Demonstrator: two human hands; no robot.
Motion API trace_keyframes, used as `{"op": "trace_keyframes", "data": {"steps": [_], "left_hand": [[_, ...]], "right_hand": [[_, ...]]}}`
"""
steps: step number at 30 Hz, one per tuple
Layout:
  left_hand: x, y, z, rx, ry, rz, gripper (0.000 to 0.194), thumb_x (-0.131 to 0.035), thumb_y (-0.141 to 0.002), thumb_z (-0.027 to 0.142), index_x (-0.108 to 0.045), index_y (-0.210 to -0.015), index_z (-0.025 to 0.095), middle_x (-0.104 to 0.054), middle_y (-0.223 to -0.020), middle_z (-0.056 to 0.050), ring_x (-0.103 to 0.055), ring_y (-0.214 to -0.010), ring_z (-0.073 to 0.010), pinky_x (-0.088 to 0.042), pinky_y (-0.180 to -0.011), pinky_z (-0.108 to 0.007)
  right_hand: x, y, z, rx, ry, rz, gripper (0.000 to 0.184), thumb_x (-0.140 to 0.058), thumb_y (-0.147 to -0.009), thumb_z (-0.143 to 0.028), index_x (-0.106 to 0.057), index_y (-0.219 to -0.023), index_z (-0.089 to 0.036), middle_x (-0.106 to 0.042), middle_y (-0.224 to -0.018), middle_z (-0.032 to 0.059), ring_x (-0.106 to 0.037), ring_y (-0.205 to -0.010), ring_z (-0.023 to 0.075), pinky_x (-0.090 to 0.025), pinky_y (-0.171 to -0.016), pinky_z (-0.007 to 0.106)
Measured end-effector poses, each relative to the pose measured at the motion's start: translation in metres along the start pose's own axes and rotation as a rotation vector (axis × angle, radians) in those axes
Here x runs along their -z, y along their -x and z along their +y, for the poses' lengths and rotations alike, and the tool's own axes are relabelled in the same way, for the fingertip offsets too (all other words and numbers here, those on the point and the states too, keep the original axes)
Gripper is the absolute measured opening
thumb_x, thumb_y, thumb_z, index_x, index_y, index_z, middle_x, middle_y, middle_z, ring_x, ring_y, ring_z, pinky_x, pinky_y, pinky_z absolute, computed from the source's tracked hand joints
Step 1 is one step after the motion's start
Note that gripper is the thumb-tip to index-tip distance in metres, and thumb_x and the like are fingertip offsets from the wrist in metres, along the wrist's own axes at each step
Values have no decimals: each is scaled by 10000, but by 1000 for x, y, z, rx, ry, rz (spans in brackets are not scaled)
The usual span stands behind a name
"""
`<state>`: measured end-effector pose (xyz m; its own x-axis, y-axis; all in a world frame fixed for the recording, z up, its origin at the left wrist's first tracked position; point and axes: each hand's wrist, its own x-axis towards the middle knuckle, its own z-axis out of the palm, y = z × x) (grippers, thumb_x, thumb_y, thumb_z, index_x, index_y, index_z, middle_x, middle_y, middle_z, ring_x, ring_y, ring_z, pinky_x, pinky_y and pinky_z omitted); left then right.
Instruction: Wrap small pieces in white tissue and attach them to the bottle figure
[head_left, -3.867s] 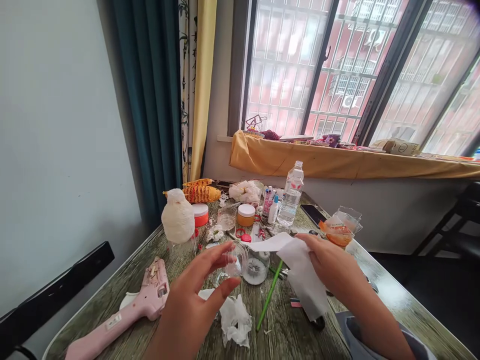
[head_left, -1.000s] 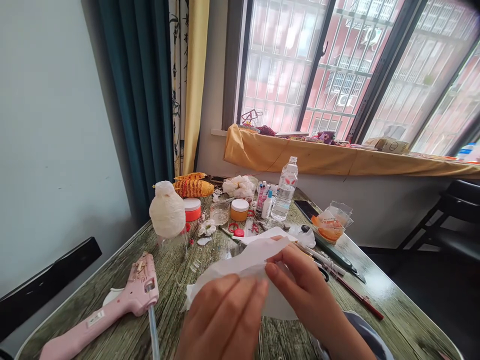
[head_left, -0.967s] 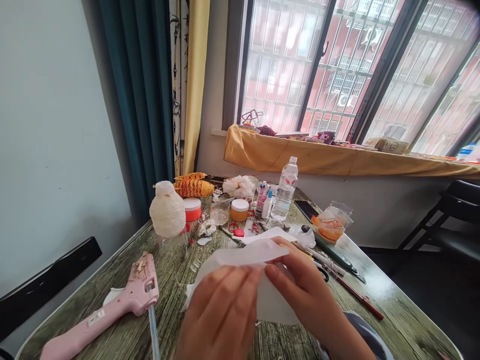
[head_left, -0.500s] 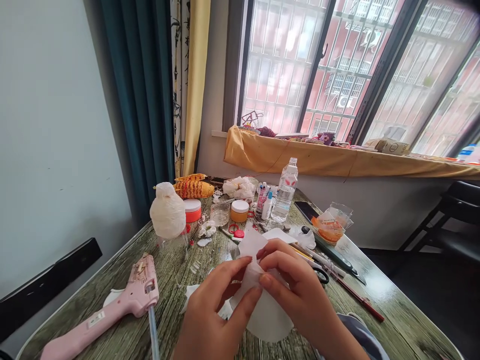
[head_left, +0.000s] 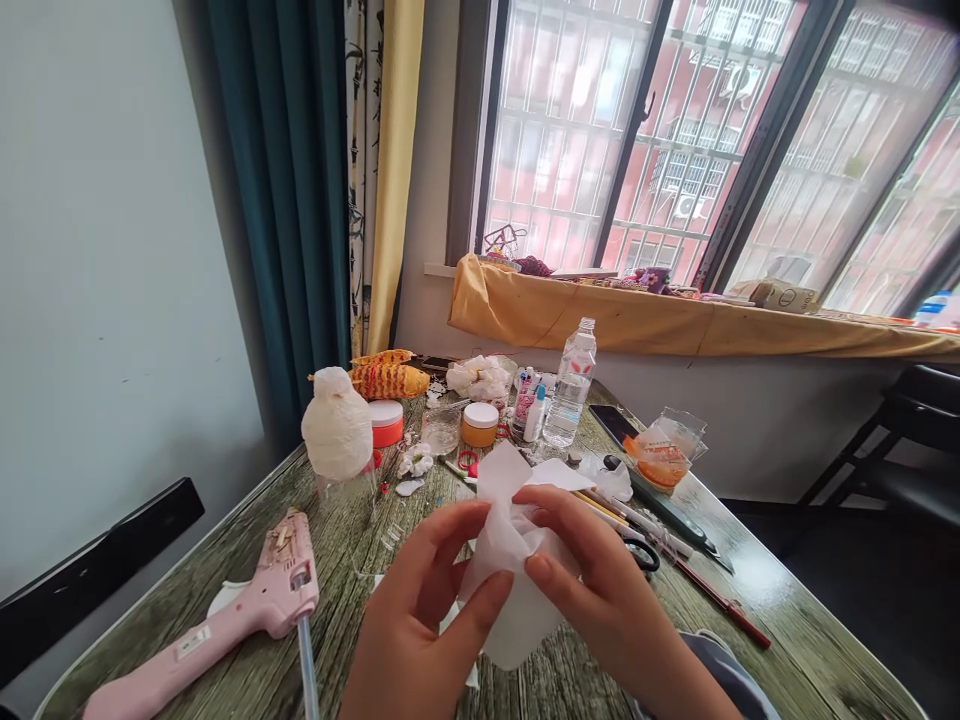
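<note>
Between my hands is a thin, white, translucent sheet of paper (head_left: 510, 620), gathered and creased at its middle, with a flap standing up at the top and a rounded part hanging below. My left hand (head_left: 431, 610) pinches its left side between thumb and fingers. On the right side, my right hand (head_left: 600, 590) grips it the same way, thumb on the near face. Another white sheet (head_left: 559, 474) lies on the table just behind my right fingers. White scraps under my left hand are partly hidden.
A pink glue gun (head_left: 262, 590) lies at left. Behind it, a white papered bird-like form (head_left: 337, 430) stands on a clear cup. Jars (head_left: 480, 424), a water bottle (head_left: 571, 385) and glue bottles are at the back. Pens, scissors (head_left: 643, 553) and a green cutter (head_left: 675, 510) lie at right.
The paper has been bunched more at its middle, and its lower edge has shifted up and left. My fingers have moved slightly apart while keeping hold of it.
</note>
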<state>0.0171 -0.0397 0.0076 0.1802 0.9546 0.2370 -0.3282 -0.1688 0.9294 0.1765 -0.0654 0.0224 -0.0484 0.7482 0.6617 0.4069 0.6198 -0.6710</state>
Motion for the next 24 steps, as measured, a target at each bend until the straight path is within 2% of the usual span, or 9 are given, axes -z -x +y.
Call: {"op": "trace_keyframes", "data": {"steps": [5, 9, 12, 16, 20, 22, 24], "left_hand": [[0, -1, -2, 12, 11, 23, 374, -801, -716, 323, -671, -1051, 217, -758, -1101, -84, -715, -1014, -248, -598, -798, -285], [-4, 1, 0, 3, 32, 9, 380, -809, -705, 361, -681, -1035, 224, -753, -1103, -80, -704, -1034, -257, -582, -837, -301], [-6, 1, 2, 18, 56, 21, 365, -810, -705, 365, -676, -1021, 242, -760, -1052, -50, -726, -964, -227, -588, -795, -267], [-8, 1, 6, -6, 24, 148, 340, -800, -710, 326, -646, -1009, 278, -761, -977, 8, -741, -859, -169, -584, -689, -199], [-11, 3, 12, -129, -94, 249, 362, -793, -678, 338, -659, -1009, 276, -776, -1011, -4, -742, -934, -223, -605, -767, -269], [-10, 3, 15, -160, -138, 308, 352, -785, -664, 332, -686, -995, 263, -786, -1002, -14, -749, -923, -248, -617, -768, -297], [-6, 2, 15, -164, -189, 316, 359, -787, -651, 293, -707, -998, 253, -793, -1003, -23, -757, -905, -262, -625, -753, -303]], "right_hand": [[-1, -3, 0, 9, -55, 62, 162, -680, -917, -382, -666, -1059, -307, -661, -1024, -6, -641, -936, 149, -524, -791, 173], [-2, -4, -3, 46, -31, 125, 155, -719, -873, -270, -668, -1014, -308, -644, -1040, -5, -642, -930, 155, -532, -758, 187], [-3, -6, -6, 158, 100, 137, 196, -696, -853, -155, -650, -999, -277, -642, -1058, 8, -623, -956, 167, -522, -814, 229], [-3, -6, -11, 316, 191, 156, 275, -602, -868, -30, -624, -1019, -259, -642, -1015, 5, -594, -965, 156, -498, -869, 253], [-4, -4, -11, 304, 82, 181, 360, -554, -871, 8, -613, -1097, -266, -615, -1014, 11, -592, -839, 123, -522, -739, 201], [-3, -2, -11, 302, 35, 160, 396, -553, -870, 9, -613, -1137, -278, -596, -1013, 10, -565, -747, 107, -519, -664, 184], [-2, -1, -10, 320, 11, 113, 402, -546, -895, -15, -605, -1176, -296, -582, -1008, 8, -554, -716, 105, -522, -656, 193]]}}
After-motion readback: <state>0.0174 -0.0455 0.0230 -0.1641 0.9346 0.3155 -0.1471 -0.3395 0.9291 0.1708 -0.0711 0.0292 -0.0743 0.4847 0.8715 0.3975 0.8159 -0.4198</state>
